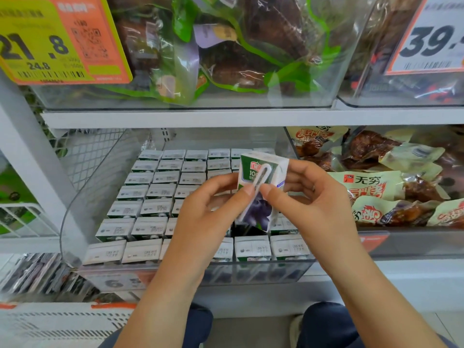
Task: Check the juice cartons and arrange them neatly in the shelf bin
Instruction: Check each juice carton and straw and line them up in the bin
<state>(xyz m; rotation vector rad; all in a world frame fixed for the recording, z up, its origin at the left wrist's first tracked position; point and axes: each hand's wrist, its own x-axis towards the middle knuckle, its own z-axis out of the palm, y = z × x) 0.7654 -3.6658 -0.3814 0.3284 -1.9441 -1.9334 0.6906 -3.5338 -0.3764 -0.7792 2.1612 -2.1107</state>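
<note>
While rows of small white-topped juice cartons [150, 208] stand packed in the clear plastic shelf bin [263, 273] at the centre of the frame, one green-and-white juice carton with a purple fruit picture [261, 189] is held just above them, tilted, with its wrapped white straw [256, 192] facing the camera. The left hand [208, 209] pinches the carton's left edge between curled fingers and thumb, and the right hand [308, 199] grips its right side, thumb pressed near the straw. A dark gap shows in the rows just below the held carton. To the right of the frame lie cream-coloured packets of brown snack meat [391, 182]. At the upper left hangs a yellow and orange price tag [57, 38].
</note>
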